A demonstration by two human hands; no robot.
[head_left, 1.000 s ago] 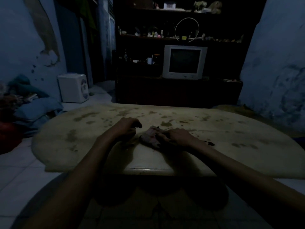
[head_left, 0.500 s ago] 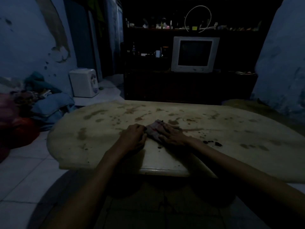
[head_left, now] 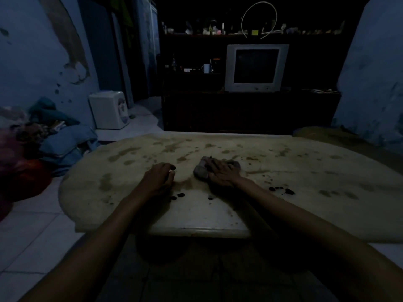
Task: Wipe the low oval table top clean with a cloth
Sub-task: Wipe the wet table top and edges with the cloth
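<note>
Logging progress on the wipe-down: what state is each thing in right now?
table top: stained, dark crumbs on it
cloth: bunched, lying on the table
right hand: fingers extended, pressing on the cloth
left hand: resting on the table, apart from the cloth
television: screen dark

Desk [head_left: 305, 177]: low, oval, pale top, brown stains all over, dark crumbs near front edge. Cloth [head_left: 201, 170]: greyish, bunched, mid-desk, flat under my right hand [head_left: 222, 174].
</note>
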